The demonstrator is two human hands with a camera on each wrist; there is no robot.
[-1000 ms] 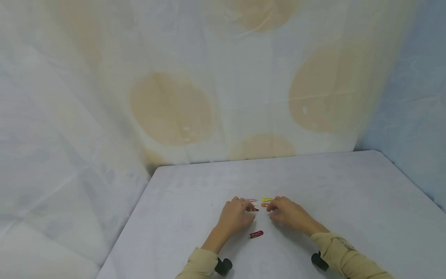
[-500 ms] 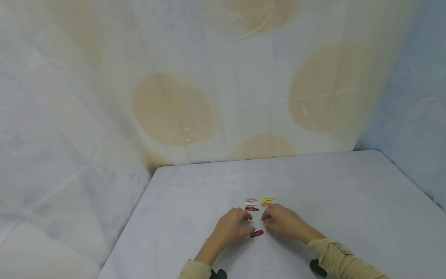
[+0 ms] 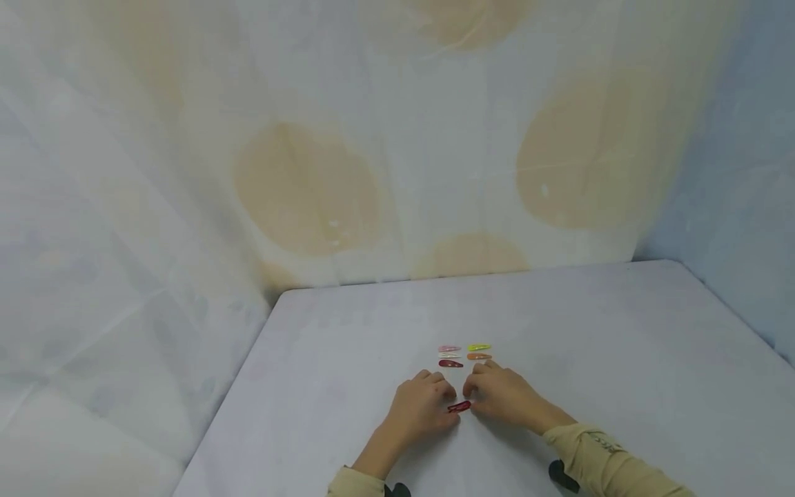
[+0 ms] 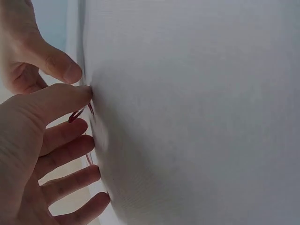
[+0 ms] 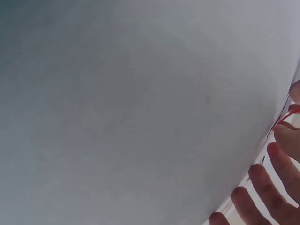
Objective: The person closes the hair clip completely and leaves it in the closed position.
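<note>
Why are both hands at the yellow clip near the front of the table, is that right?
Not quite. Both hands, left and right, are at the red clip, not the yellow clip, which lies untouched farther back with the others. The head view shows it.

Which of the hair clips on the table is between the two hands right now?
The bright red hair clip, lying alone nearest the person, with the left hand and right hand at its ends. The other clips sit in rows farther back, untouched.
</note>
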